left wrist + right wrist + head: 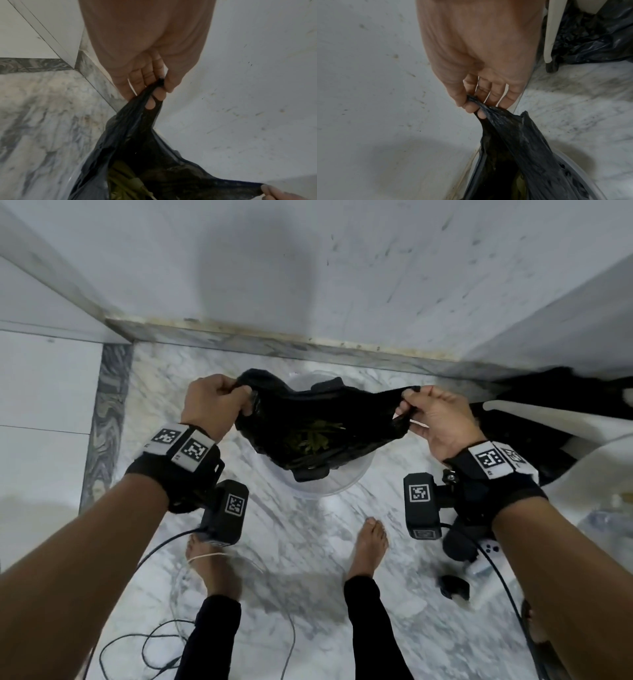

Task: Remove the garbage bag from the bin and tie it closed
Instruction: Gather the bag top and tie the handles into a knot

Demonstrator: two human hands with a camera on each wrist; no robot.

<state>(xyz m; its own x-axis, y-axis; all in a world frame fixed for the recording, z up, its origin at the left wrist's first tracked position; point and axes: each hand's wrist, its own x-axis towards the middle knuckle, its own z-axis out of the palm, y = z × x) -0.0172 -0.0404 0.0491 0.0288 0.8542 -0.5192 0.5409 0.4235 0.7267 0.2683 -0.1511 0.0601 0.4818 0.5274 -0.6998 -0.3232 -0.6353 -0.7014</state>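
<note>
Both hands are on the garbage bag (308,419), one at each side of its mouth. My left hand (214,402) pinches a bunched fold of the black plastic at the left rim; in the left wrist view two fingertips (150,104) poke through a gap in the film just below the pinch. My right hand (442,419) pinches the opposite rim between thumb and forefinger, the other fingers hanging loosely behind it. The rim is pulled taut between the two hands, so the mouth gapes as a long slit. Inside the bag: green stalks and leaves (313,436), lying low in the middle; the left wrist view shows pale green stems (125,185) near my side of the opening. The bag hangs directly over the bin (339,484), a round translucent one standing on the marble floor (291,542) close to the wall (308,268). The bag's lower part is still down inside the bin; a black flap of rim droops over the near edge. Can't tell whether the bottom of the bag touches the bin's base. To the right, another black bag (594,40) sits behind a white chair leg (551,33). My bare feet (368,546) stand just short of the bin.
</note>
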